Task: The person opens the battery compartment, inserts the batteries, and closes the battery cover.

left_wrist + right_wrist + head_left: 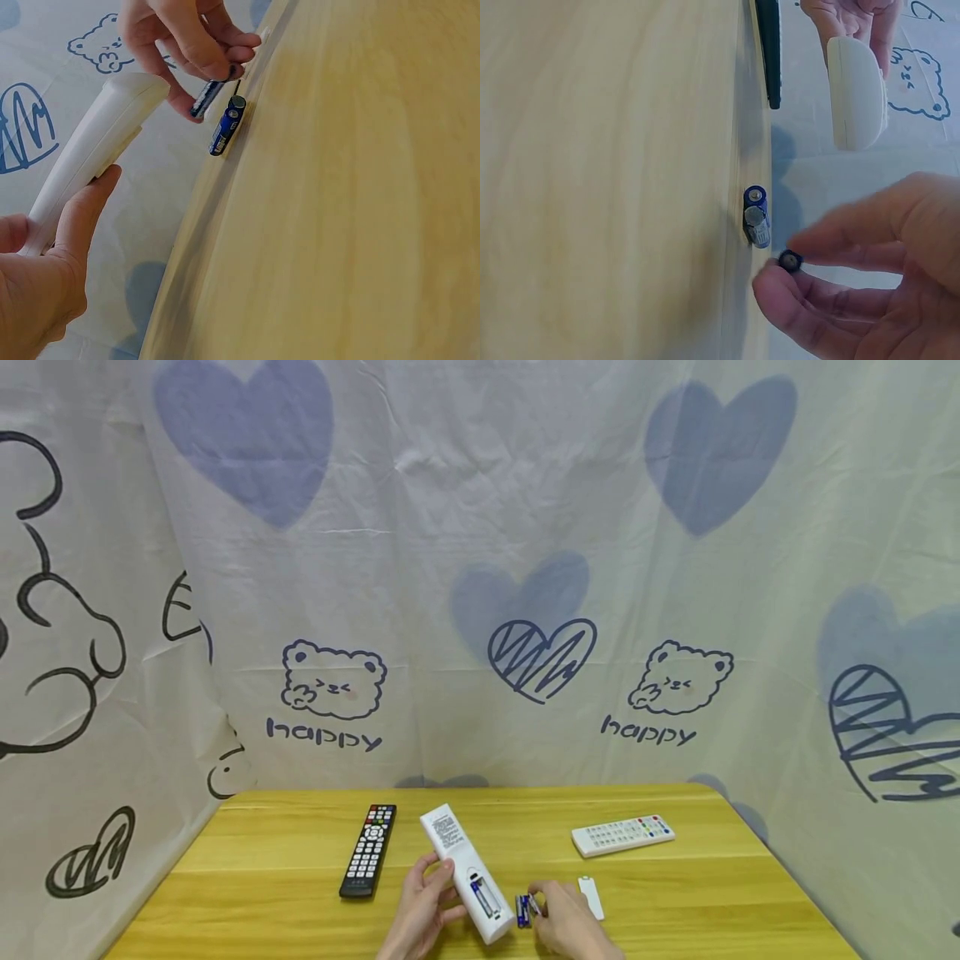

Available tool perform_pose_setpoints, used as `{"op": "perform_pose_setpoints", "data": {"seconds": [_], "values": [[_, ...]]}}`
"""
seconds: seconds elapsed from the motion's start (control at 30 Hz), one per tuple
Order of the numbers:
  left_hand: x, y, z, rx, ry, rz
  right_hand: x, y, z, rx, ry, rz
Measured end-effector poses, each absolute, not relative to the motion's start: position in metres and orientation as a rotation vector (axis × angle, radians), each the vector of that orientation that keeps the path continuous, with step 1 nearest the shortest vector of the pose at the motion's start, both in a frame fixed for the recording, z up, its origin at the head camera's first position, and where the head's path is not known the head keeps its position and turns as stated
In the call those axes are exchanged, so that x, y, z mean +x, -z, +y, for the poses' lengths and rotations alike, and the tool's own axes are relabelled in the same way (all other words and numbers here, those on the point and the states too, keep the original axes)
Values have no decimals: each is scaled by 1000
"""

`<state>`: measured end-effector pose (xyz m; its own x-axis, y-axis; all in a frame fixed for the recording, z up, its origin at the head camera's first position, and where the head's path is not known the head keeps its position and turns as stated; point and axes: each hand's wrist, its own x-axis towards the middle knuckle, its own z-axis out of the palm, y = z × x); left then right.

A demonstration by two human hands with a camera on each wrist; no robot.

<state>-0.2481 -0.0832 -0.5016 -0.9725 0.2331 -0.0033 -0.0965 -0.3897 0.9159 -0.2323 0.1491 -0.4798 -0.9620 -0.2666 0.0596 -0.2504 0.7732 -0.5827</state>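
My left hand (422,897) grips a white remote control (450,843) with its back turned up. The battery compartment (485,896) is uncovered, and a battery with a blue end lies in it. Thumb and fingers of my right hand (568,920) pinch a battery (790,261), held just above the table in the right wrist view. Close beside those fingers, loose blue and silver batteries (522,911) lie on the table. The small white battery cover (591,897) rests to the right, partly behind my right hand in the head view.
A black remote control (368,852) lies on the wooden table (262,877) to the left. Another white remote control (624,836) lies at the back right, buttons up. Behind the table hangs a pale curtain (442,718) printed with hearts and bears.
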Motion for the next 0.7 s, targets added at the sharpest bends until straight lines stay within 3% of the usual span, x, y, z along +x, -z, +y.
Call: {"op": "perform_pose_setpoints", "data": {"seconds": [0.37, 0.7], "values": [[-248, 502, -82, 176, -2459, 1607, -237, 477, 143, -453, 914, 3065], [-248, 502, -82, 170, -2467, 1610, -232, 476, 138, -638, 1082, 3267]]}}
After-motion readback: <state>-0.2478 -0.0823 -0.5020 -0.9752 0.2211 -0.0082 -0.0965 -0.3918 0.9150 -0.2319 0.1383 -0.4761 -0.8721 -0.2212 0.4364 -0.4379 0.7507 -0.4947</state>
